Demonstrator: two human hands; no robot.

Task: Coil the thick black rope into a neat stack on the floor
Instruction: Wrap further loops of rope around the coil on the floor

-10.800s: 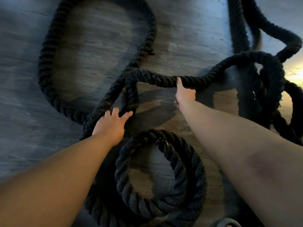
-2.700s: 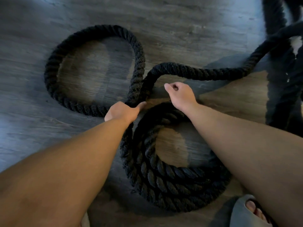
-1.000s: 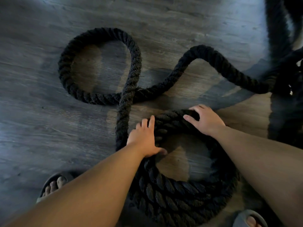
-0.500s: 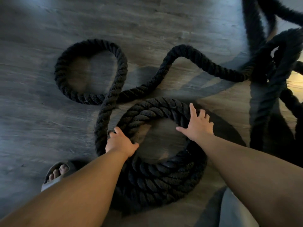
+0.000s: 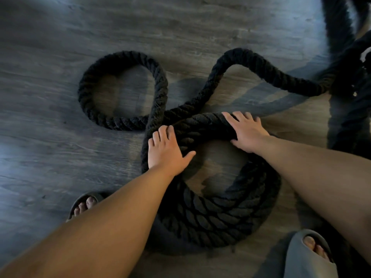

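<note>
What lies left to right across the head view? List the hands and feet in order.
left foot → left hand → right hand → right foot in a grey sandal. The rope spans all of them, so it is left out.

We had both arms extended forward, down. Left hand [image 5: 166, 151] lay palm-down, fingers straight, thumb splayed. Right hand [image 5: 246, 132] flat too.

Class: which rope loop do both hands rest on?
The stacked coil, several turns deep; the single loop beyond it lies untouched.
</note>
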